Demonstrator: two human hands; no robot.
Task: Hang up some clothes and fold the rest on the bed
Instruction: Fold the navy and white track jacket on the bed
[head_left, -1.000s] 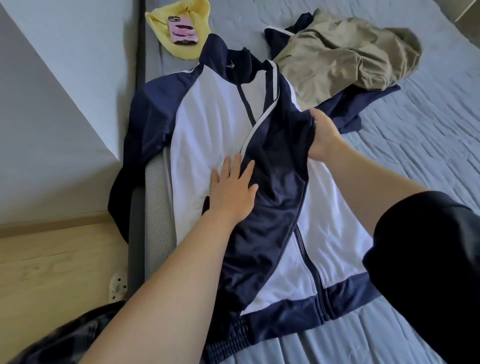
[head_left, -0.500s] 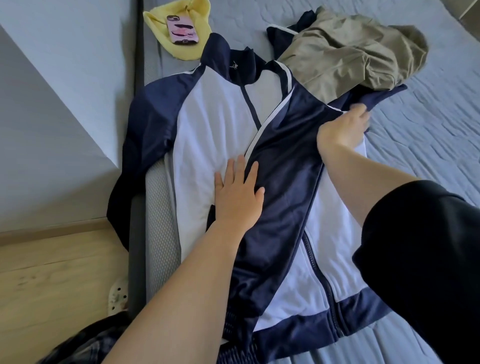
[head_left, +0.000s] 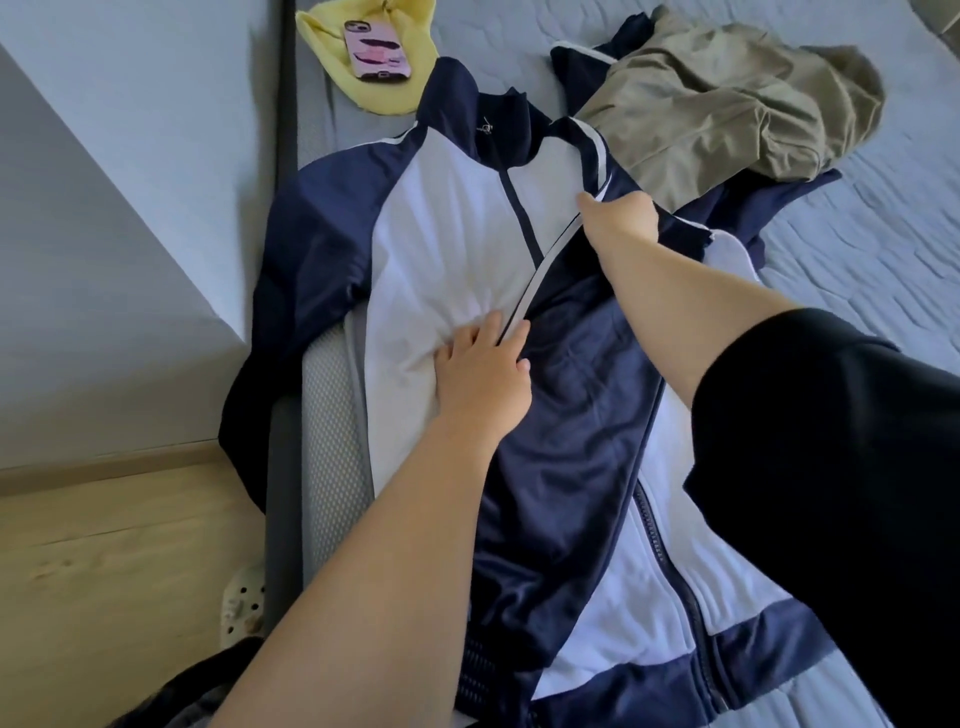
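Note:
A navy and white track jacket (head_left: 447, 249) lies front-up along the left side of the grey bed (head_left: 883, 218). Its right sleeve (head_left: 571, 415) is folded diagonally across the front. My left hand (head_left: 483, 379) presses flat on the white chest panel, fingertips at the white piping of the folded sleeve. My right hand (head_left: 623, 223) grips the jacket at its right shoulder, just below the collar; its fingers are hidden in the fabric. The jacket's left sleeve (head_left: 306, 249) hangs over the bed's edge.
An olive garment (head_left: 727, 98) lies crumpled over another navy piece (head_left: 769, 202) at the back right. A pink phone (head_left: 376, 54) rests on a yellow cloth (head_left: 332, 31) near the wall. Wooden floor (head_left: 104, 571), a pale slipper (head_left: 241, 608) and dark cloth (head_left: 182, 696) lie left of the bed.
My right hand swung out to the right along the sleeve, then came back left to the shoulder by the collar. My left hand stayed pressed on the white panel.

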